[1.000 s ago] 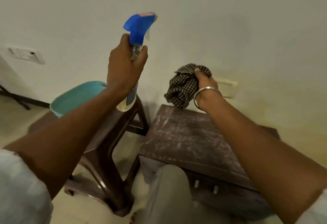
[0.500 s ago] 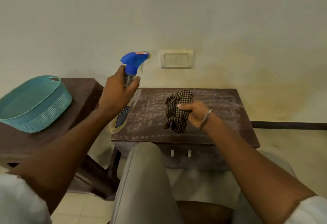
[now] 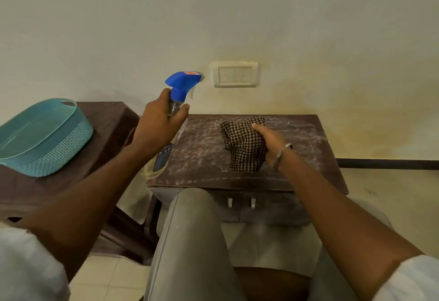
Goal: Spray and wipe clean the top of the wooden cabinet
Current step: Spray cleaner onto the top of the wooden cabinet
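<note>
At the cabinet top (image 3: 301, 158), cloth (image 3: 242, 145) and spray bottle (image 3: 181, 85), lower than before.

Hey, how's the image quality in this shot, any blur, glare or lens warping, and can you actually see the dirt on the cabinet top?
Head view: dim, soft, yellowish light, no glare or hard shadows. The whitish smears on the wooden cabinet top read clearly. The spray bottle and checked cloth are sharp. Wide-angle stretch swells the forearms and white sleeves toward the bottom corners.
</note>
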